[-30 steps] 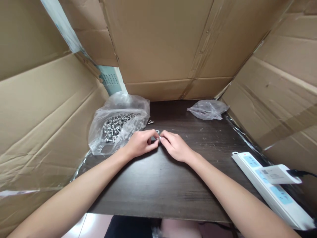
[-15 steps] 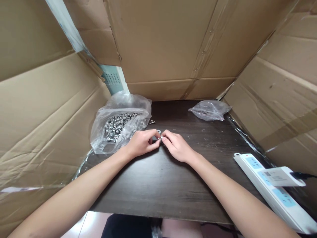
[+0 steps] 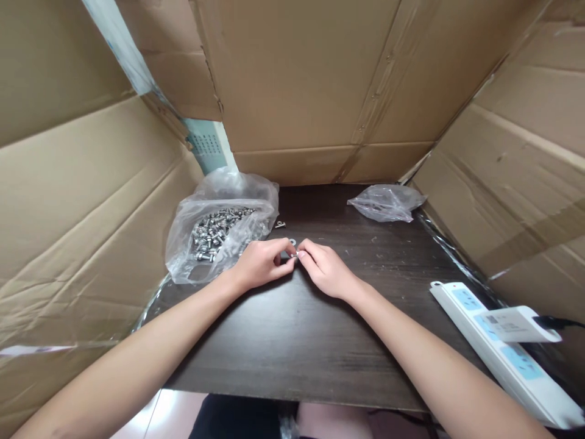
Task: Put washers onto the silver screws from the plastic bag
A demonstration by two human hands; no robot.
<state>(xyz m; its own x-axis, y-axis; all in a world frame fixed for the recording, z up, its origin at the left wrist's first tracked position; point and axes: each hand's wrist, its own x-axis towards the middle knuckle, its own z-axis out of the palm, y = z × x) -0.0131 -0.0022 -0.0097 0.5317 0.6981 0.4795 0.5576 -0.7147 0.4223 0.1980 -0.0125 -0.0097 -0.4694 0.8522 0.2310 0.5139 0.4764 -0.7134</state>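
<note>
Over the middle of the dark table, my left hand [image 3: 265, 263] and my right hand [image 3: 325, 267] meet at the fingertips. Between them is a small shiny metal bolt [image 3: 296, 254], pinched from both sides and mostly covered by the fingers. A washer [image 3: 292, 242] lies on the table just behind the fingertips. Farther back, a small metal screw piece [image 3: 280, 225] lies beside the clear plastic bag [image 3: 183, 231]. That bag is open and holds several metal bolts [image 3: 214, 235], to the left of my left hand.
Another clear plastic bag [image 3: 387, 203] lies at the back right of the table [image 3: 274, 341]. A white power strip [image 3: 507, 356] with a plugged-in white adapter [image 3: 521, 324] sits at the right edge. Cardboard walls [image 3: 301, 73] surround the table.
The fingers of my right hand have shifted slightly on the bolt, and less of it shows now. Both hands remain in the same place.
</note>
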